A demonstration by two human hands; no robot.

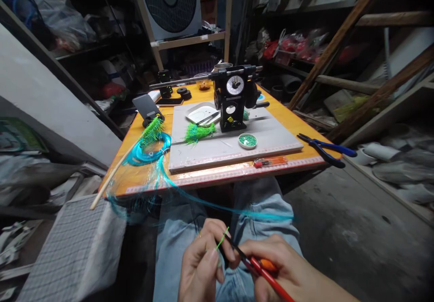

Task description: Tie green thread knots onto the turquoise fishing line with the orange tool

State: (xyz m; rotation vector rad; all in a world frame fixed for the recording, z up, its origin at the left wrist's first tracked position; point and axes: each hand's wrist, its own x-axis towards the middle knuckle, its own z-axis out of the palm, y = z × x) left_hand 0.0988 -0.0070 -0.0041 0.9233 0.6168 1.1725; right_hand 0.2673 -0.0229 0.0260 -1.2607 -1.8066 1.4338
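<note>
Head cam: left hand (pixel 200 266) pinches a green strand (pixel 223 238) at 6 o'clock over lap; right hand (pixel 281 266) grips red-handled tool (pixel 261 270), tip at strand. Looks early: green bundle (pixel 198 132) and teal fibre (pixel 152 150) wait on table (pixel 291 116) at 11 o'clock, by winder (pixel 233 98).

Red-handled tool (pixel 267 277) cut off at the bottom edge, its tip perhaps behind the left hand's fingers (pixel 217 243).
</note>
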